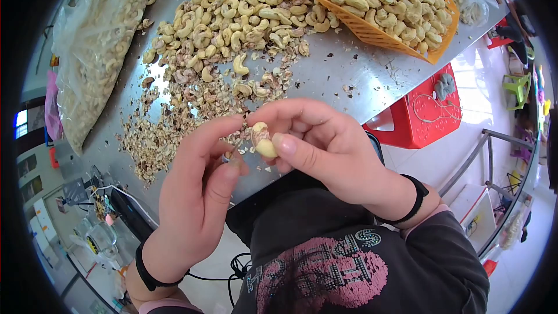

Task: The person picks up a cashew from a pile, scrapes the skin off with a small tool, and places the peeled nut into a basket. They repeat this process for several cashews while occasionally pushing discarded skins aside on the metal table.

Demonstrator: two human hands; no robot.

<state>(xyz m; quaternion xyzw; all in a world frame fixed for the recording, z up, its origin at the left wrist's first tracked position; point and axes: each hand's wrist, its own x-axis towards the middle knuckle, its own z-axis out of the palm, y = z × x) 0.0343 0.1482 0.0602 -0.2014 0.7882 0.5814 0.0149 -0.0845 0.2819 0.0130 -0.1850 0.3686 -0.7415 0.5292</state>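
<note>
My right hand (pixel 334 148) pinches a cashew nut (pixel 264 142) between thumb and fingers; a patch of reddish-brown skin shows on its pale yellow surface. Close beside it, my left hand (pixel 195 192) is closed with thumb and forefinger around a small thin tool (pixel 235 149), whose tip points toward the nut. Most of this tool is hidden by the fingers, so its exact kind does not show. Beyond both hands lie a heap of loose cashews (pixel 232 14) and a spread of skin flakes (pixel 157 145) on the metal table (pixel 343 81).
An orange plastic basket (pixel 372 34) full of cashews stands at the table's far right. Along the left lies a large clear bag (pixel 93 64) of cashews. A red stool (pixel 427 116) with a cable on it is beside the table's right edge.
</note>
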